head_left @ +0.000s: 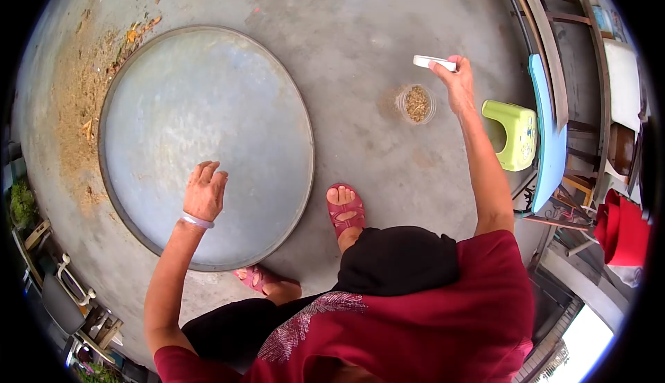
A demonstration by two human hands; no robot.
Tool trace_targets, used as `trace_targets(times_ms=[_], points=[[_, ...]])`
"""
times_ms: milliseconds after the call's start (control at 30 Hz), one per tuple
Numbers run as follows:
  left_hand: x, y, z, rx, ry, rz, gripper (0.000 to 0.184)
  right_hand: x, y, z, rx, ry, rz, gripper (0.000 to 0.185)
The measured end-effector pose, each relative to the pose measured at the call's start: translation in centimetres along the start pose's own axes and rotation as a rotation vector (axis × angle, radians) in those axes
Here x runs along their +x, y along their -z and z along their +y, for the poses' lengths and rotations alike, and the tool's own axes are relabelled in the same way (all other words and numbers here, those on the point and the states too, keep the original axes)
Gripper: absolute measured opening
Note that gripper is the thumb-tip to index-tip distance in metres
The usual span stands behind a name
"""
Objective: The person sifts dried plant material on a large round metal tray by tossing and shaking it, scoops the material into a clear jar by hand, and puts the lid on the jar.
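My right hand (456, 86) grips a white round lid (435, 63), seen nearly edge-on, between thumb and fingers. Below and left of that hand, a clear plastic jar (433, 109) stands uncovered on the floor. Dry brown bits (417, 103) fill part of it; their exact kind is too small to tell. My left hand (204, 192), with a pale bangle on the wrist, is over the large round metal tray (208, 99). Its fingers are loosely bent and a little apart, with nothing seen in them. The tray's surface looks bare.
Brown husks and leaf scraps (82, 113) lie along the tray's left side on the concrete floor (346, 57). A green plastic stool (518, 136) stands at the right, beside a light blue board (547, 147) and a rack. Red cloth (621, 227) hangs farther right.
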State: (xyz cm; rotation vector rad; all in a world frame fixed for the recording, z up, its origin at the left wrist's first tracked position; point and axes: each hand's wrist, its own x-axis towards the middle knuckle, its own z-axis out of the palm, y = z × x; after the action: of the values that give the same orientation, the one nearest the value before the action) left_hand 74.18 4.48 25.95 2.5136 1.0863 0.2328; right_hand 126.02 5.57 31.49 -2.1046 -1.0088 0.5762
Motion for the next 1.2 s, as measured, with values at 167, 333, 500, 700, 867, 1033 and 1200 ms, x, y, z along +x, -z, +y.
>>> trace_targets(times_ms=[167,333,500,700,867,1033,1200], points=[[-1.6,0.7,0.1,0.013,-0.020,0.097,0.010,-8.2,-0.7,5.5,-0.156,0.301,0.019,0.066],[-2.9,2.8,1.0,0.044,-0.003,0.165,0.010,-9.8,-2.2,4.3,-0.430,0.317,0.032,0.084],[-4.7,3.0,1.0,0.052,0.035,0.191,0.009,-9.2,-1.7,-1.2,-0.672,0.346,-0.163,0.095],[-5.0,1.4,1.9,-0.015,0.016,0.192,0.009,-6.3,-2.6,-0.3,-0.756,0.351,-0.356,0.081],[-2.4,2.3,6.2,-0.961,0.493,-0.089,0.049,-13.3,-3.7,-10.2,-0.498,0.418,-0.454,0.074],[1.4,3.7,9.3,-1.981,0.715,-0.101,0.073,-19.8,-5.6,-21.0,-0.262,0.627,-0.676,0.072],[1.4,8.8,9.5,-2.299,0.636,0.071,0.068,-20.9,-8.1,-25.5,-0.216,0.902,-0.664,0.073]])
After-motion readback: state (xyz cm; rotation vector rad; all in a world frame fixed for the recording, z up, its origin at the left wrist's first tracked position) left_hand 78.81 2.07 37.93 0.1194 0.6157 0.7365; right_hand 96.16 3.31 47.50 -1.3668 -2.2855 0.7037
